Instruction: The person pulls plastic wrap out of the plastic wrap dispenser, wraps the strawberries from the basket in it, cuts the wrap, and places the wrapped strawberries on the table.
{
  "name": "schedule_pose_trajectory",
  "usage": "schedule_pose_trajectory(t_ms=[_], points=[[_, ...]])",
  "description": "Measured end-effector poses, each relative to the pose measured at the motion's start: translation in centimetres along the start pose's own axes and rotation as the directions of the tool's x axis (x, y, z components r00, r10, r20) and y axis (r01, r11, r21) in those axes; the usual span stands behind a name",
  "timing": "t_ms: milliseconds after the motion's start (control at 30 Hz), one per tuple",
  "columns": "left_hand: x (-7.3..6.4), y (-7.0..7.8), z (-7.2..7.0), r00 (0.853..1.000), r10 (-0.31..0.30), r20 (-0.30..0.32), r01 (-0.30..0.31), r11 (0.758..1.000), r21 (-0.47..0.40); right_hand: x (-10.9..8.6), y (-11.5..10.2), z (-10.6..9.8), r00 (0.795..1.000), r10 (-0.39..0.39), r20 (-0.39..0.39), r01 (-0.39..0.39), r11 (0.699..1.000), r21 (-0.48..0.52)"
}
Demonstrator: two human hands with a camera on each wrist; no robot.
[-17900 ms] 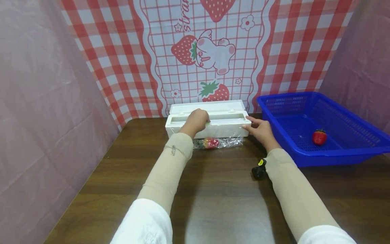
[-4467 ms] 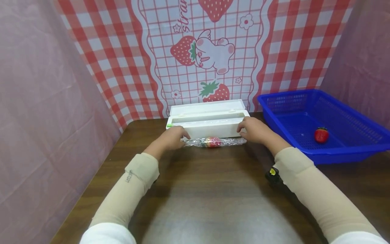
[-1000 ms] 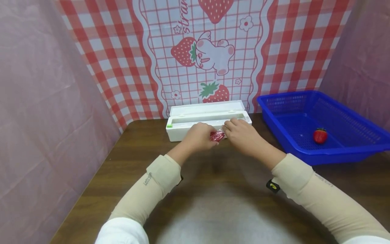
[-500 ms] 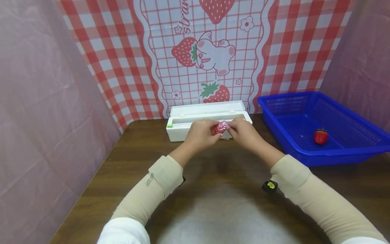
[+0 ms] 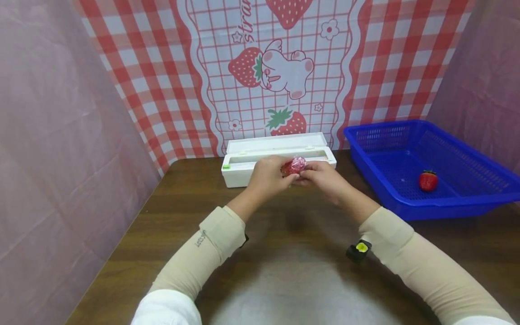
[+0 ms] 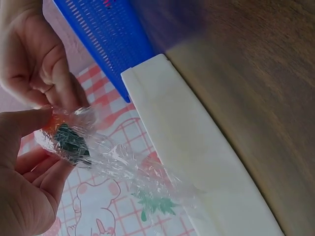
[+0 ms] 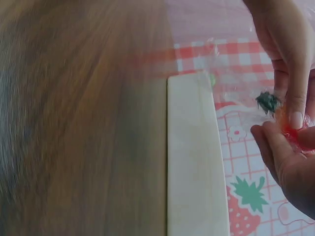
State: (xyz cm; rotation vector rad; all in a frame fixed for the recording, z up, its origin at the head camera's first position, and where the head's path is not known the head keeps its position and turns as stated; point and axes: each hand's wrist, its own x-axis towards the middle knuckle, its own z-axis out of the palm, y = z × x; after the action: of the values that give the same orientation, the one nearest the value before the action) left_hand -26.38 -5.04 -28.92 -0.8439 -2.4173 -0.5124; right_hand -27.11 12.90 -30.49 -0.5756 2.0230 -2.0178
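A film-wrapped strawberry (image 5: 293, 166), no longer lying on the worktop (image 5: 284, 271) along the front of a white box (image 5: 236, 178), is now up between a person's two hands, raised in front of the box's middle. The lift appears to take the work from the stretched-out film to the wrapping around the fruit itself: shiny plastic bunches at the red end, while a loose tail of clear film (image 6: 133, 167) trails from the leafy end in the left wrist view.

Both forearms angle inward toward the box, the hands meeting before it. The left hand (image 5: 268, 174) is closed around the fruit, its thumb and fingers on opposite sides. The right hand (image 5: 325, 178), fingers curled in, grips the wrapped red end; how tightly, the views cannot tell.

The lid (image 5: 276, 143) of the box stands open at its back, and a green tab (image 5: 226, 166) sits at its left end. To the right of the box, a blue basket (image 5: 406, 203) holds a second strawberry (image 5: 428, 180). A strawberry-print cloth (image 5: 162, 54) hangs behind the box.
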Motion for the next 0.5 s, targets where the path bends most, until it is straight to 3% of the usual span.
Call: schedule_pose_trajectory(t_ms=[133,200,333,500], points=[[0.00,0.02,0.08,1.000,0.000,-0.010,0.000,1.000,0.006,-0.30,-0.23,0.18,1.000,0.002,0.015,-0.005,0.972,0.234],[-0.03,-0.05,0.12,1.000,0.002,-0.010,-0.002,1.000,0.000,-0.38,-0.26,0.18,1.000,0.007,0.020,-0.013,0.954,0.299],[-0.20,-0.29,0.17,1.000,0.016,0.011,-0.015,1.000,-0.016,-0.45,-0.16,-0.02,0.999,0.026,0.025,-0.032,0.970,0.242],[-0.43,-0.45,0.14,0.998,0.014,0.056,-0.013,1.000,-0.028,-0.52,-0.47,-0.39,0.998,0.040,-0.055,-0.032,0.990,0.140]])
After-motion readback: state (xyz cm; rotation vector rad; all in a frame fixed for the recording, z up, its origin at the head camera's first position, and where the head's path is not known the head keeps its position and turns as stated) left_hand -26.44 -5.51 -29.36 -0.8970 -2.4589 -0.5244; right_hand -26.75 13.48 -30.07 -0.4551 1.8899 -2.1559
